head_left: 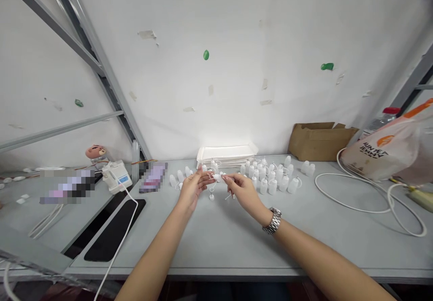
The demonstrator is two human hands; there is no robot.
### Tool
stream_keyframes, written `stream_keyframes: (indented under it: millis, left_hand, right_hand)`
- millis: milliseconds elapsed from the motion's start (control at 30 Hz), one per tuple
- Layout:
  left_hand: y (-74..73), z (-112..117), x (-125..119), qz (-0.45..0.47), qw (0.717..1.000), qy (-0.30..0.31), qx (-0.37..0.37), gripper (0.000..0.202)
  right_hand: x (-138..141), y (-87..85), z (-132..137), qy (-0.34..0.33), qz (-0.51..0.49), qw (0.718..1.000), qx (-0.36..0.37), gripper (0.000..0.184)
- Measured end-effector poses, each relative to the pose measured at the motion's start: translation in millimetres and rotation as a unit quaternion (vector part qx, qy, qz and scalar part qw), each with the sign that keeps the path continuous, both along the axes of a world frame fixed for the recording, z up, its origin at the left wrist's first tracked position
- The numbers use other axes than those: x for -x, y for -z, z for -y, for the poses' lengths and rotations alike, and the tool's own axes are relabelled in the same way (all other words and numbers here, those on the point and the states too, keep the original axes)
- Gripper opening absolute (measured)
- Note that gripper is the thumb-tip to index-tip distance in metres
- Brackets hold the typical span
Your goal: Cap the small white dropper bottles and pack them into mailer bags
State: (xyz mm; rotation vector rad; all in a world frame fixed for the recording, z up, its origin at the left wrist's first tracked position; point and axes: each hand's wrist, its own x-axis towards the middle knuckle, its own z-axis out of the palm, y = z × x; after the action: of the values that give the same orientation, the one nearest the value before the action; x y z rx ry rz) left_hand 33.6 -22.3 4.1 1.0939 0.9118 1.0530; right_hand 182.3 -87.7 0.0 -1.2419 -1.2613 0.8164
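Note:
Above the middle of the grey table, my left hand [192, 189] and my right hand [241, 192] meet at a small white plastic bottle [217, 177]. The thumb and fingers of each hand pinch it from either side, and it lies roughly sideways. Below it dangles a small white cap [211, 197] on a thin loop. A thin white strip [230, 196] sticks out under my right hand. Several similar white bottles [272, 185] stand to the right of my right hand, some with cap loops. A few more white pieces [173, 181] are left of my left hand.
Behind the hands lies a stack of white trays [228, 151] against the wall. At the right are a cardboard box [321, 142], a plastic bag [382, 150] and a coiled white cable [358, 210]. To the left are a white power adapter [117, 176] and a black flat object [113, 233].

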Motion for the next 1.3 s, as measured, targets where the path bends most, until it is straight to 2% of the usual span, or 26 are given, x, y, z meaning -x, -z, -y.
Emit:
stream_keyframes:
  millis: [100,200,400,900,1100,1300]
  left_hand:
    - [-1.4,-4,4,0.036,0.997,0.023,0.063,0.044]
    - [-1.0,-6,6,0.057,0.995,0.018,0.077,0.038]
    - [1.2,-3,4,0.011,1.0,0.014,0.015,0.031]
    - [10.0,-1,-2,-0.066,0.995,-0.043,-0.06,0.025]
    - [13.2,-3,-3,-0.048,0.997,-0.031,-0.048,0.026]
    - [6.4,-2,-2,0.019,0.998,-0.024,-0.06,0.029]
  right_hand:
    - [-1,-0.5,-1,0.006,-0.008,1.0,0.006,0.04]
    - [-1,-0.6,0,0.006,-0.011,1.0,0.008,0.039]
    - [0,1.2,0,0.006,-0.006,1.0,0.005,0.039]
    - [4,10.0,-2,0.01,0.007,1.0,0.003,0.039]
    - [2,12.4,-4,0.007,-0.001,1.0,0.004,0.039]
    - [4,10.4,-5,-0.041,-0.042,0.998,-0.007,0.035]
